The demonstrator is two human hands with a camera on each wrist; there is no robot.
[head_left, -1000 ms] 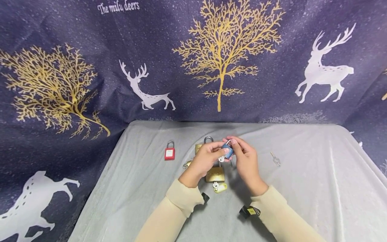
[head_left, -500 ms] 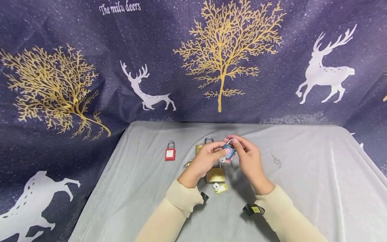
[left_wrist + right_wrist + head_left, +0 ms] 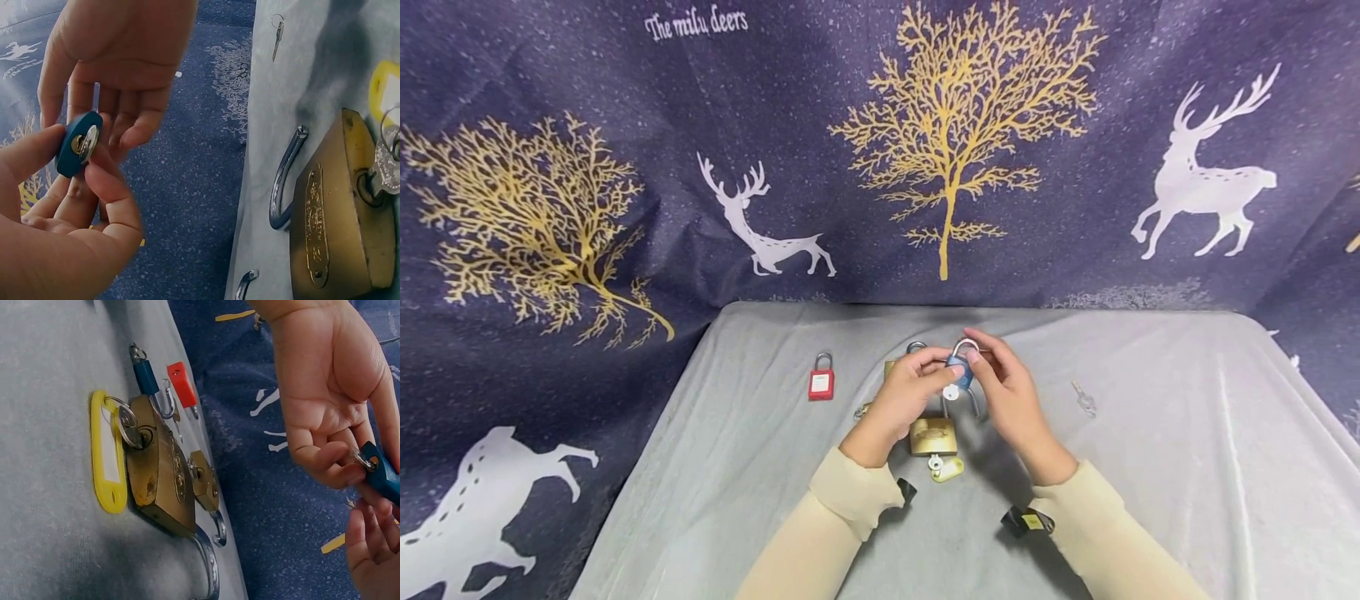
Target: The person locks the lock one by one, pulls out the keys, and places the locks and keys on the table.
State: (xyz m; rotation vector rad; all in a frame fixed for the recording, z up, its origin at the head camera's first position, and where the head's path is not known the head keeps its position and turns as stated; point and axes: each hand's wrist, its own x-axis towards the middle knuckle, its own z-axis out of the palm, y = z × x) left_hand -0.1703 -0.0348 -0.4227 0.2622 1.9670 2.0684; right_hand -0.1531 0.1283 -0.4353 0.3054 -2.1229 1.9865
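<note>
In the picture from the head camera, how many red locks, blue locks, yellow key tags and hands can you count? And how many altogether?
Red padlock: 1
Blue padlock: 1
Yellow key tag: 1
Hands: 2, left hand and right hand
Total: 5

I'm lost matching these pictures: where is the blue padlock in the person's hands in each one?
Head: blue padlock just right of centre, between left hand and right hand.
Left wrist: blue padlock at left, about mid-height.
Right wrist: blue padlock at the right edge, partly cut off.
Shared landmark: the large brass padlock, lower middle, then right side, then left of centre.
</note>
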